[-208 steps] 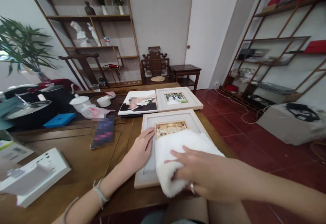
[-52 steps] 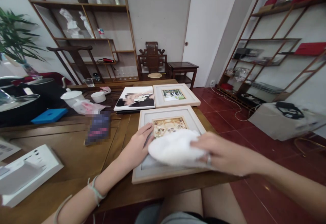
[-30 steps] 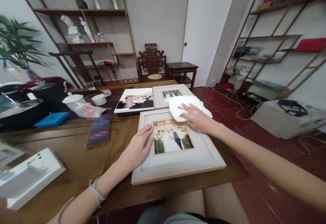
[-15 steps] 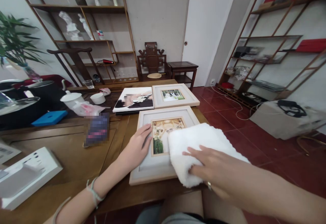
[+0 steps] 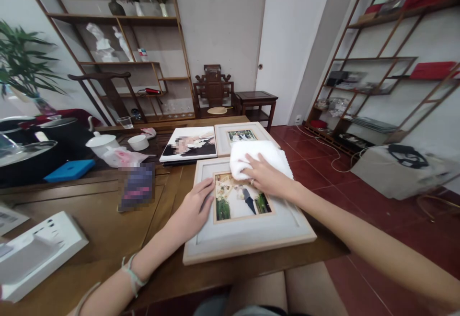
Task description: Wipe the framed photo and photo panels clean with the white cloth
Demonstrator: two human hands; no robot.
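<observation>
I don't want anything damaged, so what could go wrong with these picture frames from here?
The front frame lies close to the right edge of the table, so a hard push might slide it, though the left hand rests on its left side. The white cloth under the right hand overlaps the back frame in view and could nudge it. The ring on the right hand might scratch the front frame if it touches.

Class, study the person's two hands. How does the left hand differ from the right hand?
The left hand lies directly on the nearer picture frame, while the right hand is on a white cloth.
A pale bracelet circles the left wrist; the right wrist shows none.
The right hand shows a ring; the left shows none.
Both hands have their backs toward the camera.
</observation>
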